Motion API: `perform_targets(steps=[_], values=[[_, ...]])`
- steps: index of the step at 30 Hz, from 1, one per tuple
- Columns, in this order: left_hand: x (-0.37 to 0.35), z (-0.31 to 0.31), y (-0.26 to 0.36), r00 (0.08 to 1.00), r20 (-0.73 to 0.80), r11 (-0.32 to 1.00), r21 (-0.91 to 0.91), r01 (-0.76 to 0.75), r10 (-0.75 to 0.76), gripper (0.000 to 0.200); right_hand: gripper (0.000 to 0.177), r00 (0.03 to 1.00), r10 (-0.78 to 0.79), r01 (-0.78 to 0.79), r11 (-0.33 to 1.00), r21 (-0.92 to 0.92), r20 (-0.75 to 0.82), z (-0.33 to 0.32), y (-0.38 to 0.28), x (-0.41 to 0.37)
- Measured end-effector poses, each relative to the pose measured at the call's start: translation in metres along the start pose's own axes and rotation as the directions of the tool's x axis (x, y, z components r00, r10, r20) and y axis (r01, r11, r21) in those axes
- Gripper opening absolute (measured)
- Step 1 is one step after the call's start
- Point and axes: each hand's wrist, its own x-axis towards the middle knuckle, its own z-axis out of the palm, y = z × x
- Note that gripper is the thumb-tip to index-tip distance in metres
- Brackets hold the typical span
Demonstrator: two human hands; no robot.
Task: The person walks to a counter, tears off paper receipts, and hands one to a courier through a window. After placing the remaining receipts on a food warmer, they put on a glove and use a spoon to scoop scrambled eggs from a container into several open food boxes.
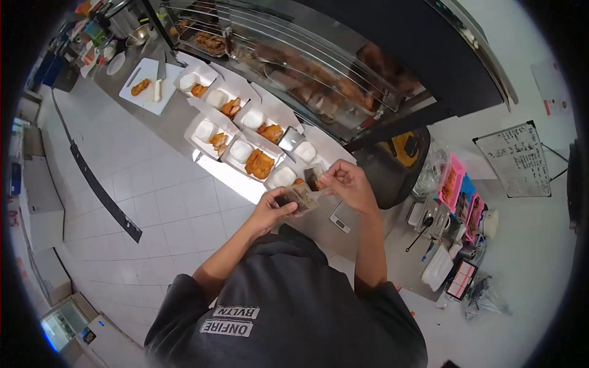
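Observation:
Over the near edge of the counter, my left hand [270, 211] is closed around a small clear plastic container [296, 200] with something dark in it. Just to its right, my right hand [350, 184] pinches a small clear piece [314, 176] that also looks dark inside; its exact kind is hard to make out. Beneath and beyond both hands are open white takeaway boxes [250, 132]. Each visible one holds a white rice mound [240, 151], most with fried chicken [259, 164] beside it. My hands partly cover the nearest box.
A cutting board [147, 86] with a knife [161, 66] and a chicken piece lies at the far left. A glass-fronted display case [313, 67] stands behind the boxes. To the right are a digital scale [340, 222], a black bin [392, 178] and pink baskets [452, 181].

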Motion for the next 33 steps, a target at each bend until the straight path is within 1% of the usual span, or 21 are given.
perform_targets(steps=[1, 3, 4, 6, 7, 9, 10, 12, 14, 16, 20, 22, 23, 25, 26, 27, 28, 29, 31, 32, 33], values=[[-0.001, -0.007, 0.002, 1.000, 0.015, 1.000, -0.025, -0.002, 0.002, 0.045, 0.012, 1.000, 0.002, -0.002, 1.000, -0.008, 0.003, 0.004, 0.000, 0.006], [-0.008, -0.024, 0.006, 1.000, 0.011, 0.999, -0.052, -0.004, 0.004, 0.046, 0.018, 0.996, -0.074, 0.058, 0.967, -0.248, -0.056, 0.014, 0.006, 0.022], [-0.013, -0.032, 0.007, 1.000, 0.006, 0.997, -0.074, 0.001, -0.001, 0.047, 0.018, 0.996, -0.074, 0.059, 0.966, -0.253, -0.050, 0.020, 0.008, 0.027], [-0.024, -0.046, 0.011, 0.999, -0.043, 0.998, -0.069, 0.001, -0.004, 0.044, 0.022, 0.974, -0.220, 0.155, 0.801, -0.578, -0.045, 0.033, 0.016, 0.037], [-0.030, -0.053, 0.012, 0.996, -0.093, 0.998, -0.057, 0.009, -0.014, 0.042, 0.022, 0.975, -0.220, 0.158, 0.801, -0.577, -0.037, 0.039, 0.024, 0.042], [-0.041, -0.066, 0.009, 0.990, -0.141, 0.998, -0.055, -0.009, 0.001, 0.042, 0.021, 0.968, -0.235, 0.070, 0.595, -0.800, -0.090, 0.052, 0.047, 0.051], [-0.044, -0.072, 0.008, 0.983, -0.183, 0.998, -0.050, -0.025, 0.015, 0.042, 0.021, 0.968, -0.239, 0.083, 0.598, -0.797, -0.078, 0.056, 0.059, 0.056], [-0.050, -0.076, 0.010, 0.976, -0.218, 0.998, -0.048, -0.036, 0.024, 0.041, 0.017, 0.970, -0.241, 0.098, 0.465, -0.880, -0.020, 0.065, 0.084, 0.059], [-0.053, -0.078, 0.010, 0.968, -0.248, 0.998, -0.049, -0.041, 0.028, 0.040, 0.016, 0.967, -0.253, 0.151, 0.459, -0.876, 0.034, 0.066, 0.107, 0.058], [-0.050, -0.078, 0.011, 0.960, -0.278, 0.998, -0.047, -0.042, 0.028, 0.038, 0.015, 0.989, -0.145, 0.034, 0.482, -0.876, -0.041, 0.062, 0.124, 0.058], [-0.046, -0.070, 0.013, 0.947, -0.322, 0.997, -0.062, -0.048, 0.026, 0.035, 0.015, 0.973, -0.228, 0.081, 0.503, -0.860, -0.041, 0.064, 0.110, 0.053], [-0.043, -0.075, 0.009, 0.957, -0.291, 0.998, -0.055, -0.032, 0.014, 0.037, 0.013, 0.977, -0.209, 0.112, 0.345, -0.932, 0.040, 0.067, 0.096, 0.052], [-0.040, -0.075, 0.009, 0.953, -0.301, 0.998, -0.053, -0.036, 0.019, 0.037, 0.013, 0.977, -0.208, 0.122, 0.350, -0.929, 0.050, 0.066, 0.101, 0.053], [-0.037, -0.075, 0.009, 0.963, -0.269, 0.998, -0.046, -0.038, 0.025, 0.037, 0.022, 0.796, -0.576, 0.405, 0.277, -0.871, 0.186, 0.068, 0.113, 0.054], [-0.036, -0.076, 0.010, 0.961, -0.276, 0.998, -0.044, -0.040, 0.026, 0.037, 0.022, 0.795, -0.576, 0.410, 0.282, -0.867, 0.188, 0.075, 0.114, 0.052], [-0.034, -0.078, 0.012, 0.963, -0.269, 0.999, -0.027, -0.038, 0.030, 0.037, 0.025, 0.954, -0.298, 0.241, 0.820, -0.518, -0.028, 0.083, 0.114, 0.051], [-0.033, -0.079, 0.014, 0.965, -0.262, 0.999, -0.011, -0.037, 0.033, 0.037, 0.028, 0.995, 0.090, -0.089, 0.996, 0.028, -0.036, 0.089, 0.113, 0.052], [-0.032, -0.082, 0.017, 0.963, -0.266, 0.999, -0.011, -0.043, 0.039, 0.037, 0.028, 0.996, 0.088, -0.087, 0.996, 0.027, -0.029, 0.094, 0.110, 0.055], [-0.029, -0.089, 0.026, 0.971, -0.236, 0.999, 0.029, -0.036, 0.042, 0.034, 0.029, 0.996, 0.027, -0.012, 0.986, -0.165, 0.088, 0.103, 0.104, 0.066], [-0.028, -0.090, 0.034, 0.971, -0.234, 0.999, 0.033, -0.038, 0.045, 0.034, 0.029, 0.996, 0.023, -0.009, 0.986, -0.164, 0.088, 0.107, 0.106, 0.074], [-0.028, -0.092, 0.044, 0.960, -0.274, 0.999, 0.028, -0.045, 0.050, 0.030, 0.027, 0.997, -0.048, 0.062, 0.955, -0.291, 0.056, 0.110, 0.109, 0.084]])
